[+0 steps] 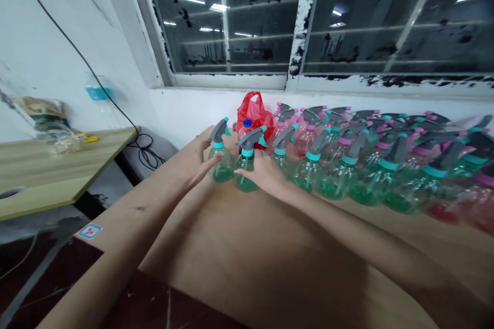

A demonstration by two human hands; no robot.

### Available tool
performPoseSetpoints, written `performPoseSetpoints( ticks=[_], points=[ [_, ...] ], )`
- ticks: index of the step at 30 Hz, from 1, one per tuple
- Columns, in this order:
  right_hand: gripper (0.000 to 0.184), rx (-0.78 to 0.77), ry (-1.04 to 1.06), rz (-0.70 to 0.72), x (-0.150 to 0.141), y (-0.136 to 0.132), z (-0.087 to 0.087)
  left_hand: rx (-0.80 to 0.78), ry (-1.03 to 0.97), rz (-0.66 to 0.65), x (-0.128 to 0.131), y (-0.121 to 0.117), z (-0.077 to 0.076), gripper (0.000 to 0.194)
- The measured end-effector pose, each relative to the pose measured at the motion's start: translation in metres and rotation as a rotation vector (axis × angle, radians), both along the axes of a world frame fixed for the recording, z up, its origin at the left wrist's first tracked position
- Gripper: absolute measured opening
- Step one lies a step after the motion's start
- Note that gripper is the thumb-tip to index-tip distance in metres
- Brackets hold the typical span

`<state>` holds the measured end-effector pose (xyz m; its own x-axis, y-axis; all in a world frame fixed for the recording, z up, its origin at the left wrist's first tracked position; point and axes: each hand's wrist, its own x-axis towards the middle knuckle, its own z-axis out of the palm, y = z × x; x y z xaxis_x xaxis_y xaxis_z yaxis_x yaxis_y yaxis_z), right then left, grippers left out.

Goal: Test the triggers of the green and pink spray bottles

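Observation:
My left hand (pixel 203 164) is wrapped round the left side of a spray bottle (pixel 223 168) with green liquid, a turquoise collar and a grey trigger head. Just to its right stands a second green spray bottle (pixel 246 181), slightly nearer to me. My right hand (pixel 266 170) grips that one from the right, thumb across its front and fingers behind it. Both bottles are upright on the wooden table (pixel 231 236). Another green spray bottle (pixel 280 158) stands behind my right hand, partly hidden by it.
Several rows of green and pink spray bottles (pixel 339 180) fill the table's right side. A red plastic bag (pixel 254 108) and a blue-capped bottle (pixel 247 124) stand by the wall below the window. A lower-left desk (pixel 50 175) holds packaging; a black cable (pixel 144 151) hangs beside it.

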<state>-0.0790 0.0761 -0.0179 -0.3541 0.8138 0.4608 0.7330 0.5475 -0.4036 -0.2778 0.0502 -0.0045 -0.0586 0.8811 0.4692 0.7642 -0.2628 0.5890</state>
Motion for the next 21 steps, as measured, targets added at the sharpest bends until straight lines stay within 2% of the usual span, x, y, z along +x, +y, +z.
performPoseSetpoints(
  ticks=[4, 7, 11, 15, 19, 21],
  points=[
    [0.066, 0.010, -0.028, 0.023, 0.006, -0.015, 0.001, 0.043, -0.056, 0.123, -0.004, -0.034, -0.009, 0.059],
    [0.067, 0.039, -0.038, 0.059, 0.017, -0.033, -0.002, 0.064, -0.080, 0.115, 0.007, -0.057, -0.014, 0.056],
    [0.073, 0.110, -0.073, 0.118, 0.039, -0.061, -0.008, -0.016, -0.089, -0.084, 0.044, -0.074, -0.014, 0.053],
    [0.068, 0.179, -0.097, 0.149, 0.068, -0.089, -0.013, -0.101, -0.122, -0.260, 0.091, -0.078, -0.007, 0.060],
    [0.062, 0.191, -0.113, 0.136, 0.100, -0.107, -0.016, -0.140, -0.173, -0.420, 0.136, -0.079, 0.001, 0.056],
    [0.059, 0.181, -0.129, 0.133, 0.115, -0.111, -0.015, -0.165, -0.199, -0.466, 0.157, -0.079, 0.002, 0.046]
  ],
)
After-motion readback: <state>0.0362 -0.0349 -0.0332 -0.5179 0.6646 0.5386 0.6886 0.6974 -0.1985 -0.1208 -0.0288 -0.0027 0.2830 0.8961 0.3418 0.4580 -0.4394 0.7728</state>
